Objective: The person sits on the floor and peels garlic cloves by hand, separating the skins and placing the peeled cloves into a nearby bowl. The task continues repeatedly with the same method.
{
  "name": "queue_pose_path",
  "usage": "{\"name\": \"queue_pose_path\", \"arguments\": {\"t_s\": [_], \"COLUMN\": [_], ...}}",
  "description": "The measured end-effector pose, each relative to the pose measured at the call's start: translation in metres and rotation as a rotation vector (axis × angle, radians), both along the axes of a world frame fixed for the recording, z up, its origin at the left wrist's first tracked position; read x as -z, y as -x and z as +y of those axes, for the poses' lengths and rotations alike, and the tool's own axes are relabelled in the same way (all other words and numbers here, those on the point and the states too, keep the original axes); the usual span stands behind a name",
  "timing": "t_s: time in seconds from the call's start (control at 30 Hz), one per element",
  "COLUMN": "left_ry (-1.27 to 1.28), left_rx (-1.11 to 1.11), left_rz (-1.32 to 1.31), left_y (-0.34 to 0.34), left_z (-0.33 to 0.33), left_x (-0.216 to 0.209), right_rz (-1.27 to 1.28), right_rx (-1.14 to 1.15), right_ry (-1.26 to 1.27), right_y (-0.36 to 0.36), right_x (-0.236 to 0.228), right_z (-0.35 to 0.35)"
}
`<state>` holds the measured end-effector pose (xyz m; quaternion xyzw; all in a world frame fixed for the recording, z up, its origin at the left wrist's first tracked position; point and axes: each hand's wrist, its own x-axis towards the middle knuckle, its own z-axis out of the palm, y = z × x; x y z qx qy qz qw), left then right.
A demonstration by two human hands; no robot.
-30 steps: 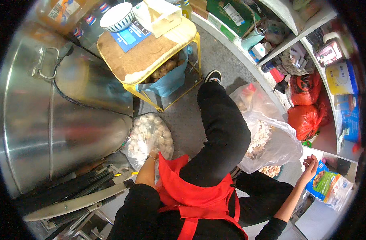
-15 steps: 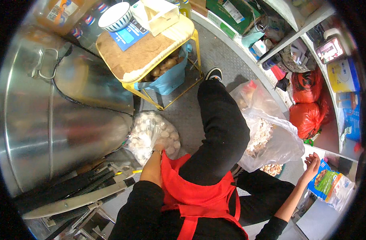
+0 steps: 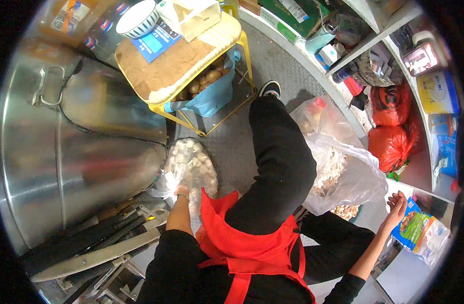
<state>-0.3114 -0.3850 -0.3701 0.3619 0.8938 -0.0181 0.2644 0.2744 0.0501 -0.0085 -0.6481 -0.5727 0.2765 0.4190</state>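
A clear plastic bag (image 3: 204,164) full of round whitish pieces, which look like garlic bulbs, stands on the floor left of my knee. My left hand (image 3: 182,190) is closed on the bag's near side, its fingers partly lost in shiny film. Out to the right, my right hand (image 3: 396,206) holds nothing, its fingers apart and slightly bent. It hovers beside a blue and green printed packet (image 3: 414,225). Right of my knee lies another clear bag (image 3: 361,175) with pale shreds or peelings (image 3: 329,172) inside.
A yellow-legged stool (image 3: 171,71) bears a striped bowl (image 3: 137,19) and a carton (image 3: 191,17); beneath is a blue bag of potatoes (image 3: 209,93). A large steel drum (image 3: 105,162) fills the left. Shelves on the right hold red bags (image 3: 389,147) and a lit phone (image 3: 421,60).
My left hand has shifted left and slightly nearer to me, and the bag of whitish pieces has moved left and changed shape with it. My right hand stays about where it was.
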Motion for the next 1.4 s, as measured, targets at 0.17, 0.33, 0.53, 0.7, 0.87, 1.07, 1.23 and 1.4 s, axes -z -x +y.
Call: {"name": "queue_pose_path", "arguments": {"t_s": [0.17,0.33,0.53,0.7,0.87,1.07,1.23,1.4], "left_ry": [-0.017,-0.107,-0.122,-0.338,-0.125,-0.365,-0.754,-0.544], "left_rx": [0.048,0.222,0.443,0.179,0.219,0.199,0.169,0.486], "left_rz": [-0.061,-0.106,-0.077,-0.039,-0.187,0.189,-0.607,-1.18], "left_y": [0.012,-0.016,-0.024,-0.011,-0.001,-0.037,-0.124,-0.264], "left_z": [-0.009,0.023,0.031,0.019,0.029,0.114,0.239,0.351], "left_x": [-0.008,0.01,0.023,-0.021,-0.15,-0.356,-0.47,-0.433], "right_rz": [-0.038,-0.006,0.005,0.087,0.193,0.121,0.256,0.245], "right_rx": [0.023,-0.016,0.033,-0.01,-0.071,-0.298,-0.607,-0.789], "right_ry": [0.017,0.014,-0.025,-0.085,-0.063,0.132,0.341,0.353], "right_y": [0.004,0.008,0.016,0.031,0.049,0.064,0.1,0.113], "right_x": [0.003,0.004,-0.001,-0.013,-0.027,-0.03,-0.036,-0.04], "right_z": [0.003,0.004,-0.001,-0.009,-0.023,-0.043,-0.056,-0.053]}}
